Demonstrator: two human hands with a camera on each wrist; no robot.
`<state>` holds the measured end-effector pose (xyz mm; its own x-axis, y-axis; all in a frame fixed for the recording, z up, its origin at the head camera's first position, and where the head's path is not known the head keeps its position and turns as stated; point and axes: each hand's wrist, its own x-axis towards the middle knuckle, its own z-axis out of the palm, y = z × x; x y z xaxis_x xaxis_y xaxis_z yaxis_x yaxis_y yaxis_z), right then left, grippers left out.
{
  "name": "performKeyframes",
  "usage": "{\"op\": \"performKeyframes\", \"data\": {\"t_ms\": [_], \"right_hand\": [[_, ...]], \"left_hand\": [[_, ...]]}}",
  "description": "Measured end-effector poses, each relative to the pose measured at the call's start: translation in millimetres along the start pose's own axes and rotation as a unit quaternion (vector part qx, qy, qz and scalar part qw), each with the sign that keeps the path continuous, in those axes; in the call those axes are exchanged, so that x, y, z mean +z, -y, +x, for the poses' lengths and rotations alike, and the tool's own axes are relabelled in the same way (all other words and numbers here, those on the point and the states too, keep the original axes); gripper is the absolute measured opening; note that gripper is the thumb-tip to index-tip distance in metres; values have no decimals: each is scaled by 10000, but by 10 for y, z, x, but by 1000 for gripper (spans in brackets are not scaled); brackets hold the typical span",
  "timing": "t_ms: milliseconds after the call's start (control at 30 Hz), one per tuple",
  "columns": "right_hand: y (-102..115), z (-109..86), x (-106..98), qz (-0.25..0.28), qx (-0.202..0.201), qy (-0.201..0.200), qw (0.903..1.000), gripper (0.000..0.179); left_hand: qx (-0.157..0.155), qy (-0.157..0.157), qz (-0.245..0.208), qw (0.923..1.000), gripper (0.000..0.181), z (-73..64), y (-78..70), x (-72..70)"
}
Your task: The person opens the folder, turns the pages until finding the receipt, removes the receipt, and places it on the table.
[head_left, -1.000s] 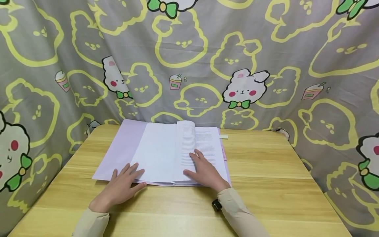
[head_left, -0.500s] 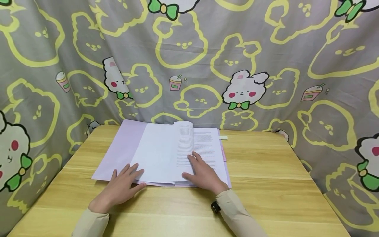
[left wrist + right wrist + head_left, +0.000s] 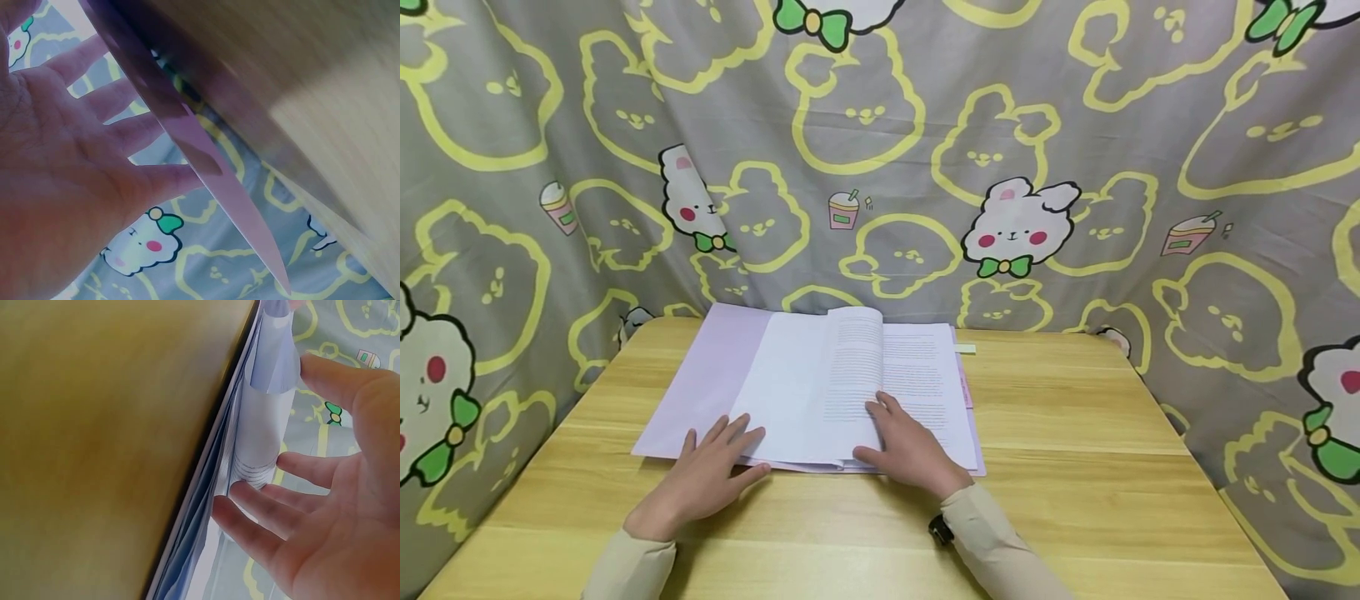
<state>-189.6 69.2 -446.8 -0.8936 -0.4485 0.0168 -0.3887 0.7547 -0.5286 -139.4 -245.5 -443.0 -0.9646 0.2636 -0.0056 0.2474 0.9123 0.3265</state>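
Observation:
An open book with a lilac cover (image 3: pixel 707 367) lies on the wooden table, a blank white page (image 3: pixel 790 375) on its left side. My left hand (image 3: pixel 703 471) rests with spread fingers on the lower left of it; in the left wrist view those fingers reach over the cover edge (image 3: pixel 212 169). A printed page (image 3: pixel 853 358) bends over toward the left, its fold standing near the middle. Against that bent page, my right hand (image 3: pixel 917 446) holds its fingers extended, thumb and fingertips touching the paper (image 3: pixel 262 419) in the right wrist view.
Pale green and pink tabs (image 3: pixel 966 349) stick out from the right edge of the book. Behind the table (image 3: pixel 1075 500) hangs a grey curtain (image 3: pixel 880 192) with cartoon animals. A black watch-like band (image 3: pixel 941 530) shows at the right sleeve.
The right hand has slid a little leftward and toward the near edge, and the fold of the bent page has shifted left with it. The left hand stays in place.

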Motion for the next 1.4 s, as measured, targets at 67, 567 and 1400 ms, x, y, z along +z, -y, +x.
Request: {"op": "performKeyframes", "data": {"t_ms": [67, 567, 1400], "right_hand": [[16, -3, -1, -23, -12, 23, 10000, 77], [59, 3, 25, -288, -282, 95, 9991, 66], [174, -47, 102, -418, -680, 417, 9959, 58]], "left_hand": [[-1, 23, -2, 10000, 66, 3, -2, -1], [-9, 45, -18, 10000, 66, 5, 1, 14], [-20, -70, 73, 9999, 71, 7, -10, 9]]}}
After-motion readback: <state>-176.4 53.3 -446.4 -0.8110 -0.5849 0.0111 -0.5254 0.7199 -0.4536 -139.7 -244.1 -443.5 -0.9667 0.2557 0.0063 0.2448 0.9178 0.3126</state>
